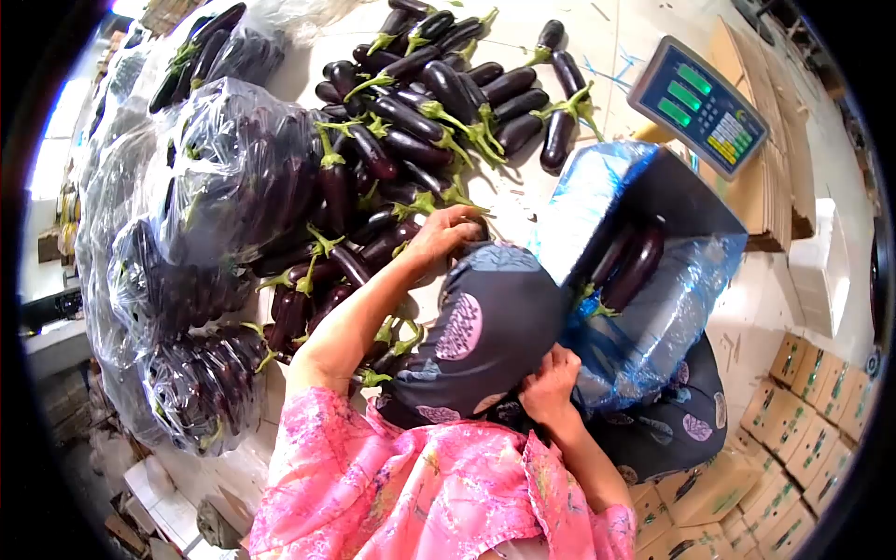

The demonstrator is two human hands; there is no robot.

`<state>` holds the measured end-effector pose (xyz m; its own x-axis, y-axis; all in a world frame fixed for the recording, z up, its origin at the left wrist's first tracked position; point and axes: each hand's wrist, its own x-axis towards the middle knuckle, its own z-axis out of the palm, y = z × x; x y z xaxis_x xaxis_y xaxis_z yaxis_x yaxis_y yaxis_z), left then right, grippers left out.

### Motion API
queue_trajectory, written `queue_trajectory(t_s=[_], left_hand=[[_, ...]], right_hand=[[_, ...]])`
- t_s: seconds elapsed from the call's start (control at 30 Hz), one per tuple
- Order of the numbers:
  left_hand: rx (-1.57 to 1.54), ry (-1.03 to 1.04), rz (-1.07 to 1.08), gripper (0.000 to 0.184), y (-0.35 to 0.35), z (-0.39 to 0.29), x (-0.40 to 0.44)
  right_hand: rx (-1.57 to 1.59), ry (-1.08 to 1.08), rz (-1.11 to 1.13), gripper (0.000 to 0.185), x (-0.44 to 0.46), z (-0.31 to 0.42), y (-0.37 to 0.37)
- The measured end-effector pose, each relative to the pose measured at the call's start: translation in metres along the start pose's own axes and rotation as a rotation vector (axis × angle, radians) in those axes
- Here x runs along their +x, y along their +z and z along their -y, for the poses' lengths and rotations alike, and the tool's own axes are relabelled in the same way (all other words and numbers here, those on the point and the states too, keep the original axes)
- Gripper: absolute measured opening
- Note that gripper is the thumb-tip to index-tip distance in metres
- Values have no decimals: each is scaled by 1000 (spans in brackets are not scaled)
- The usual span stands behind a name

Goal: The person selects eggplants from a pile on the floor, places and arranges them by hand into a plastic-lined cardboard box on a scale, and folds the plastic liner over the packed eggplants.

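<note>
My left hand (448, 233) reaches past my knee to the edge of the eggplant pile (401, 140). Its fingers curl round an eggplant (482, 227), mostly hidden by the hand and knee. My right hand (551, 381) is closed beside my thigh, near the box; whatever its fingers hold, if anything, is hidden. To the right of my knee stands a dark box (695, 191) lined with blue plastic film (644, 350). A few glossy eggplants (637, 266) lie inside it, green stem ends toward me.
A scale display (698, 105) with lit green digits stands behind the box. Large clear plastic bags (233, 168) of eggplants fill the left. Flattened cardboard (756, 131) leans at the right. Printed cartons (793, 420) are stacked at lower right. Loose eggplants (560, 131) lie on the tiled floor.
</note>
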<state>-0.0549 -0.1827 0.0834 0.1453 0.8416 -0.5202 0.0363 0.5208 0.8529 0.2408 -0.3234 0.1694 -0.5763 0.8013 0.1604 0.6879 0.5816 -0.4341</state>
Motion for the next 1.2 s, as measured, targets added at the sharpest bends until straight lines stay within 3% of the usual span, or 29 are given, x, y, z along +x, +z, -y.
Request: queue_trajectory(t_s=[0.23,0.37,0.43,0.5,0.6,0.67,0.7,0.77,0.83,0.97,1.03,1.1,1.17,1.2], left_hand=[[747,239,-451,28,-55,12,15],[912,479,-537,32,-61,19,38],[939,457,-454,31,-53,13,36],[874,515,-473,29,-46,20,31],[762,447,-678,26,-53,37,28],[694,352,-810,23,-70,48,18],[565,185,-842,25,-81,59,15],[499,74,-909,25,-99,63,5],[332,-13,-980,31,-115,67,4],[123,-46,-1015,67,-133,57,37],[-8,-43,-1059,76,-137,56,68],[-152,-141,-1185,72,-124,19,76],[-310,-80,-1061,61,-129,26,71],[-473,-18,-898,55,-137,32,61]], right_hand=[[161,-9,141,22,5,-4,-33],[307,-23,249,15,11,-13,-47],[405,16,436,13,23,-15,-72],[419,95,611,11,35,-13,-93],[338,33,769,14,40,-24,-107],[395,172,704,17,47,-32,-118],[421,243,674,19,54,-35,-126],[371,231,557,33,75,-43,-139],[290,244,486,38,95,-49,-147],[181,215,491,41,112,-62,-141],[171,162,530,41,119,-62,-139],[179,131,558,41,123,-62,-139],[212,121,570,41,126,-62,-139],[219,131,570,41,127,-65,-137]])
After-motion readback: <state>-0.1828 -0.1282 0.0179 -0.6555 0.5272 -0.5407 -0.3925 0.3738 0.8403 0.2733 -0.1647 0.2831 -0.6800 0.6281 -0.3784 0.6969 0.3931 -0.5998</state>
